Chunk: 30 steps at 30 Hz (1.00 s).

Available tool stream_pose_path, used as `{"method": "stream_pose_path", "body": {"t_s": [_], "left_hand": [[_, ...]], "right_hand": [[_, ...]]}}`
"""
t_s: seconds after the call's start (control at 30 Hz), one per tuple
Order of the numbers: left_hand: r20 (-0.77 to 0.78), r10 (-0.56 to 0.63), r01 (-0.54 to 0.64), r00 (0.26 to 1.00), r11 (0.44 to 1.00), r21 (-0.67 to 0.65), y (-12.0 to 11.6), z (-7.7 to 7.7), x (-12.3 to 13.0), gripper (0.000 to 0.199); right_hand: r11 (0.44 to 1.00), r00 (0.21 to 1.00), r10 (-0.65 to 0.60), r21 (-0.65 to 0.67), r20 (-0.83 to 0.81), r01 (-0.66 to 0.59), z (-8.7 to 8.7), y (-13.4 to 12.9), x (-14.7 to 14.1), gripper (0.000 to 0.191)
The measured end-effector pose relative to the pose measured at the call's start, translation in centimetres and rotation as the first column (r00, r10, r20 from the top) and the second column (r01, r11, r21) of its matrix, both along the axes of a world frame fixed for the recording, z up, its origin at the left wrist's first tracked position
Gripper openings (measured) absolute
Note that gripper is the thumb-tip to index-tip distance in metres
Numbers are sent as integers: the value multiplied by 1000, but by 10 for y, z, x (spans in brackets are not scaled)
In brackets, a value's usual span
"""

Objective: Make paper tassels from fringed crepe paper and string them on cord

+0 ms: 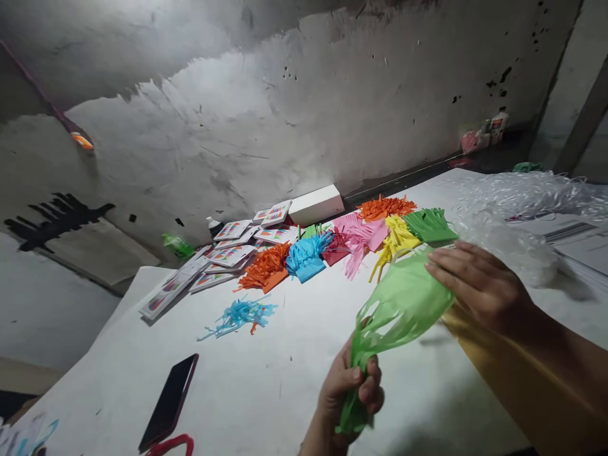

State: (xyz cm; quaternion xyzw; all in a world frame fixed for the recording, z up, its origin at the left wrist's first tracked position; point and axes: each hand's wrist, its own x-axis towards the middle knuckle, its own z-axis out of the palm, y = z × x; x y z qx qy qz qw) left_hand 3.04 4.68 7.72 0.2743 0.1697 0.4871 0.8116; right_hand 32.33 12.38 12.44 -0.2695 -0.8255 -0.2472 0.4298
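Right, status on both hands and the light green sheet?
Left hand closed around strips of the light green sheet. Right hand on its broad end, thumb hidden. Yellow fringed bundle just beyond; phone off to the left.

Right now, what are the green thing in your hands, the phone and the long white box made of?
Green fringed sheet: probably thin tissue paper, softly matte; it creases easily and splits into strips.
Phone: likely a smooth glass front, going by its flat, dark face; the reddish edge may be plastic.
White box: perhaps cardboard, plain and smooth, with flat sides.
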Motion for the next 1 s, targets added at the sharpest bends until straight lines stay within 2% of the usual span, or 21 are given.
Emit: {"method": "stream_pose_path", "body": {"t_s": [0.03,0.1,0.17,0.2,0.23,0.27,0.3,0.33,0.37,0.4,0.43,0.5,0.57,0.63,0.73,0.87,0.93,1.0], "left_hand": [[-78,1,-2,997,1000,-11,0,-2,-15,47],[-273,-22,6,962,998,-59,-1,-11,-49,67],[-505,-52,-11,861,993,-121,-5,-21,-86,73],[-623,-36,-58,782,990,-131,-8,-25,-104,70],[-739,13,-134,674,986,-104,-13,-28,-120,66],[-841,104,-224,530,974,-21,-18,-29,-133,61],[-909,226,-298,350,947,121,-24,-30,-142,56],[-920,359,-321,160,900,295,-30,-30,-145,52],[-879,477,-270,5,847,458,-37,-32,-143,50],[-815,573,-151,-81,801,579,-43,-34,-135,50],[-760,643,3,-93,764,646,-49,-38,-122,53],[-724,689,324,25,679,658,-56,-51,-86,62],[-713,698,488,68,599,634,-59,-68,-50,63],[-707,705,544,53,574,612,-59,-80,-26,55],[-701,712,569,46,558,604,-57,-86,-19,39],[-685,726,576,66,533,620,-58,-81,-32,29],[-670,738,564,80,521,641,-58,-80,-35,26],[-661,745,528,87,528,665,-57,-80,-34,22]], "right_hand": [[1000,997,2,-10,75,-1,-10,-12,-5,44],[995,986,-25,-92,167,41,-46,-37,-25,45],[978,984,-9,-203,175,45,-91,-58,-54,44],[974,986,1,-224,169,37,-113,-68,-68,42],[969,988,8,-246,153,30,-131,-76,-81,41],[962,990,8,-272,141,31,-146,-83,-91,40],[954,992,5,-299,128,34,-156,-88,-99,40],[943,993,-3,-331,118,42,-163,-92,-105,41],[931,994,-11,-362,112,52,-165,-95,-107,42],[920,994,-18,-387,107,58,-165,-97,-108,43],[912,994,-19,-406,105,61,-164,-97,-108,45],[902,993,-6,-427,116,55,-158,-98,-103,48],[897,993,45,-443,111,8,-152,-98,-97,49],[884,988,139,-458,67,-93,-147,-100,-91,43],[845,966,257,-488,14,-218,-142,-103,-81,37],[778,971,238,-596,-19,-202,-133,-104,-72,22],[746,974,222,-636,-43,-198,-129,-104,-71,20],[738,976,215,-646,-46,-193,-127,-104,-72,19]]}}
